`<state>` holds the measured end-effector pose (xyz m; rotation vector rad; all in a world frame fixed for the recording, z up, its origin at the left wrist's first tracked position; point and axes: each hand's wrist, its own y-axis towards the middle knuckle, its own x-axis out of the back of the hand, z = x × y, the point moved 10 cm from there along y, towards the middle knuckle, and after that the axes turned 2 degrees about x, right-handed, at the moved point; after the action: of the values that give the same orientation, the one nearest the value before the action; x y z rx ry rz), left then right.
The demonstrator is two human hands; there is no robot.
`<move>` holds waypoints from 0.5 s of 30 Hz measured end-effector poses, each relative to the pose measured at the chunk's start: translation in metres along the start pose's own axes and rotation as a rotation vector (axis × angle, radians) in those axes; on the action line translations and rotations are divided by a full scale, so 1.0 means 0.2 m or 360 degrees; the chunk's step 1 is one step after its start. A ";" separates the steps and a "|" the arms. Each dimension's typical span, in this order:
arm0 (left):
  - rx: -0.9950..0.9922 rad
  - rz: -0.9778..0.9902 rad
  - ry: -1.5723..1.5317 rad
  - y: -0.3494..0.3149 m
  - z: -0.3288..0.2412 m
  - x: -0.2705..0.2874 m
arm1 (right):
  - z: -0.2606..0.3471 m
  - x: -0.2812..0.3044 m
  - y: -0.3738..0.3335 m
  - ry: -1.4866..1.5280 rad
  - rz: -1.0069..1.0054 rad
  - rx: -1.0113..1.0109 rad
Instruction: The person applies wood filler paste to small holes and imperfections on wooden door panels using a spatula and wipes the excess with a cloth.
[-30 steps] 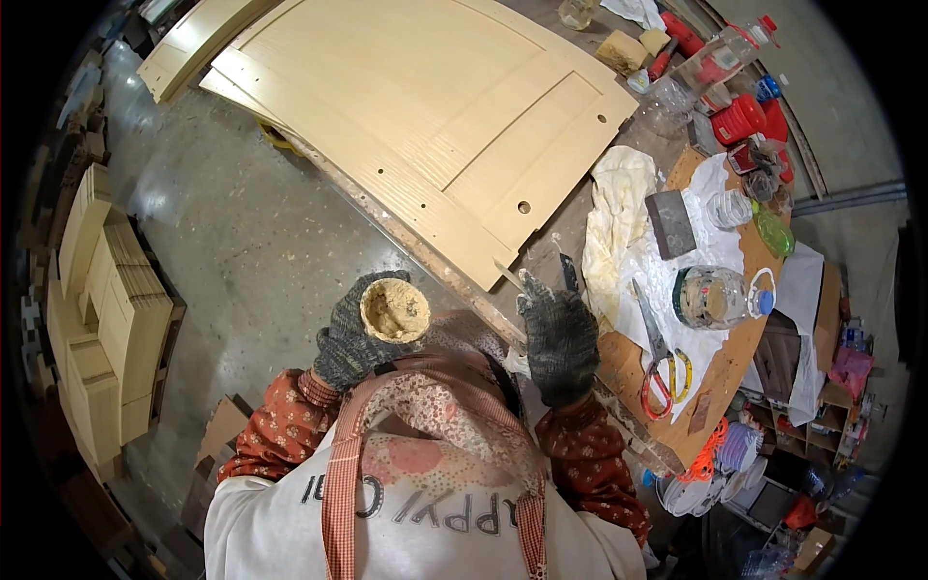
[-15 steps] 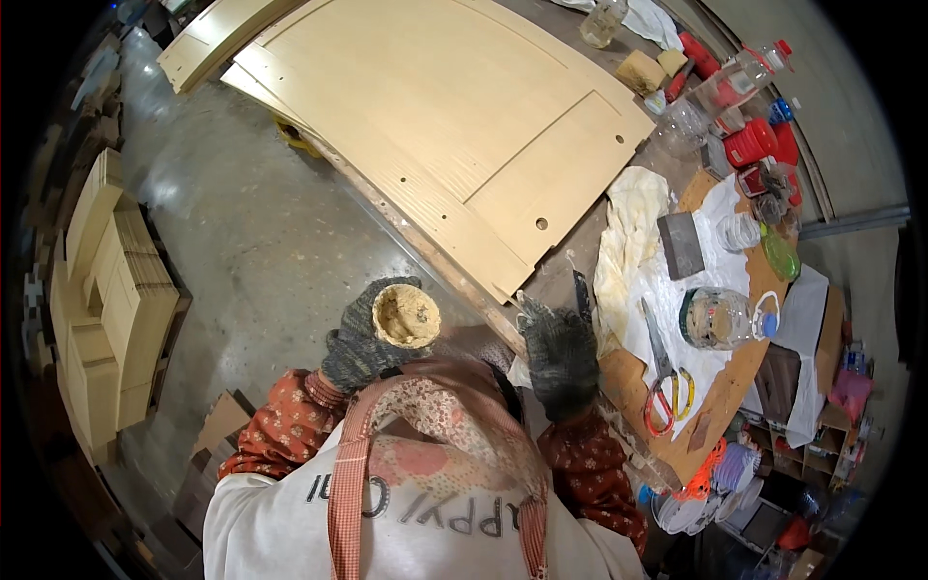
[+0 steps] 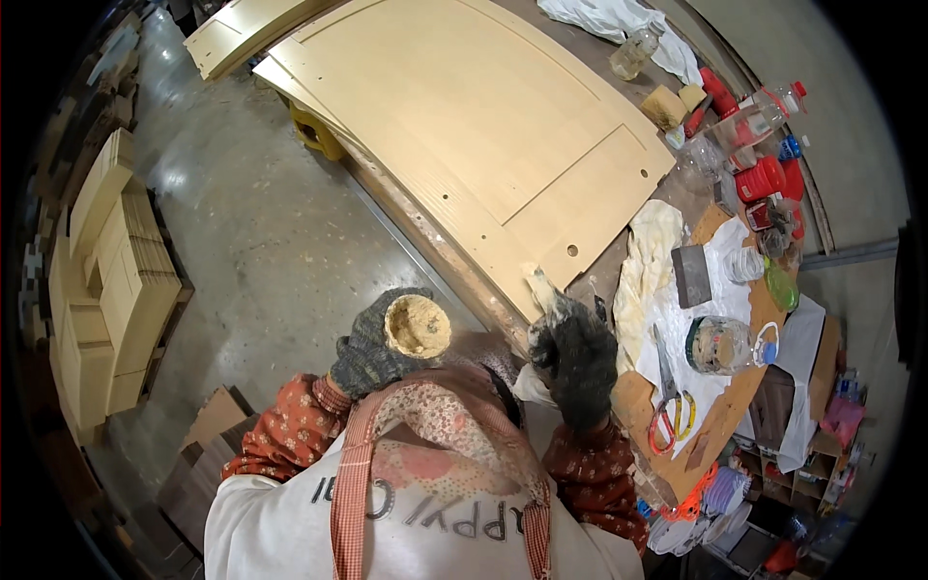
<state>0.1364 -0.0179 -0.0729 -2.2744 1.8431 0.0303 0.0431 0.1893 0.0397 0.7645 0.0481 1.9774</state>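
My left hand [image 3: 375, 346], in a dark grey knit glove, is closed around a small round cup [image 3: 418, 326] caked with beige paste, its open top facing up. My right hand [image 3: 576, 362] wears a blackened glove and is at the near corner of a large cream panel [image 3: 454, 116]. Its index finger, pale with paste at the tip, stretches over the panel's edge, while the other fingers curl under. No held thing shows in that hand. The panel lies on a workbench and has several small holes and grooved lines.
Right of the panel are a stained cloth [image 3: 646, 256], a dark grey block [image 3: 691, 275], scissors [image 3: 669, 391], a clear jug [image 3: 717, 345] and several bottles. A yellow support [image 3: 316, 133] stands under the bench. Stacked cream panels [image 3: 121, 280] stand on the floor at left.
My right hand has gone from lying flat beside the panel's corner to reaching its index finger over the edge. The bench has shifted slightly right and down in view. My left hand still holds the cup.
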 end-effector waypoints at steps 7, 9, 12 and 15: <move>-0.0016 -0.0232 -0.0048 -0.11 0.01 0.28 | -0.20 -0.24 0.23 0.0282 0.0206 -0.0257; -0.0161 -0.0341 0.0273 -0.15 -0.05 0.35 | -0.16 -0.26 0.36 -0.0155 0.0359 -0.0090; -0.0105 -0.0480 0.0330 -0.23 -0.01 0.43 | 0.01 -0.28 0.45 -0.0784 0.0252 0.0710; -0.0099 -0.0559 0.0328 -0.27 0.01 0.44 | -0.13 -0.25 0.50 -0.0444 0.0289 0.0244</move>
<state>0.2083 -0.0927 -0.0797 -2.7003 1.5178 -0.2118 -0.0334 0.1031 0.0274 1.1742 -0.0372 2.0348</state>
